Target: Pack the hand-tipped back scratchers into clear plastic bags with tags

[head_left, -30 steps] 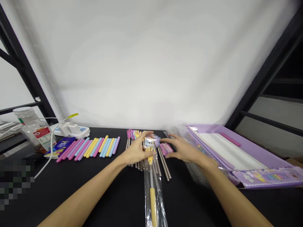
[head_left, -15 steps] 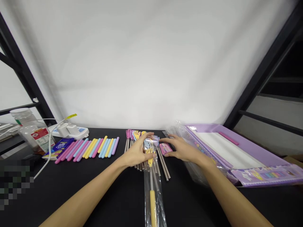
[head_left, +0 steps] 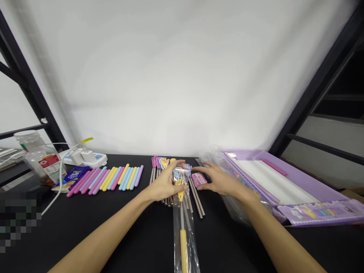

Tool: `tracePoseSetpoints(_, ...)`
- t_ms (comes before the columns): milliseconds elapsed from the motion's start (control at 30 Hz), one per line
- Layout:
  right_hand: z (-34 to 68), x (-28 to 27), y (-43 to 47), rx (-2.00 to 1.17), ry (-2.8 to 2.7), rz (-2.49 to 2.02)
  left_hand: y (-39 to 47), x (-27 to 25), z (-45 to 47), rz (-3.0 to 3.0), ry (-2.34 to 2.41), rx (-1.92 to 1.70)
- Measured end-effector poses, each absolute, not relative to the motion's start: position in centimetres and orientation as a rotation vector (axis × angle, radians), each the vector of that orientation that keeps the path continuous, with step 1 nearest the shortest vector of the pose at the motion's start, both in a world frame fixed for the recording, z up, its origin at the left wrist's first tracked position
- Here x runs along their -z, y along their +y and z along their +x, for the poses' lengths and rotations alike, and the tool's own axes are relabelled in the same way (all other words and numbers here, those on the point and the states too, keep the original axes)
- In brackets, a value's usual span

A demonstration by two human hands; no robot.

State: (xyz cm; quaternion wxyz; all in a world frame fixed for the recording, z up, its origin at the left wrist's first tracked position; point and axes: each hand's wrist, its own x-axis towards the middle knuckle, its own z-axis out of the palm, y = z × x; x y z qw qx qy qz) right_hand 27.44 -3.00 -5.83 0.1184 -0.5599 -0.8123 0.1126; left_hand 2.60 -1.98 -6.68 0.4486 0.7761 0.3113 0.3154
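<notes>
A yellow back scratcher (head_left: 184,246) with a metal shaft lies lengthwise in a clear plastic bag (head_left: 191,231). My left hand (head_left: 162,185) grips the bag's upper end, its thumb over the yellow claw head and its fingers bent by the bag's top edge. Spread around a small pink packet (head_left: 199,179), my right hand (head_left: 217,180) has its thumb at the packet's lower edge; I see no firm grip. Behind my left hand lie several back scratcher heads on metal rods (head_left: 156,163) in pink, yellow, blue and purple, partly hidden.
Left of my hands lies a row of pastel handles (head_left: 113,178). Beyond it are a blue snack packet (head_left: 74,174), a clear jar (head_left: 42,157) and a white power strip (head_left: 96,159) with a cable. A purple display box (head_left: 313,182) in plastic wrap stands right.
The view shifts very slightly. Both hands, the bag and the pink packet stay essentially where they were.
</notes>
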Motion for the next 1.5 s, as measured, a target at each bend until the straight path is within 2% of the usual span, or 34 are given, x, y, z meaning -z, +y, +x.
tracePoseSetpoints(1500, 27.18, 6.02, -2.72, -0.297, -2.298, -1.541, -2.02, 6.78, 2.65, 1.930, 0.771, -0.801)
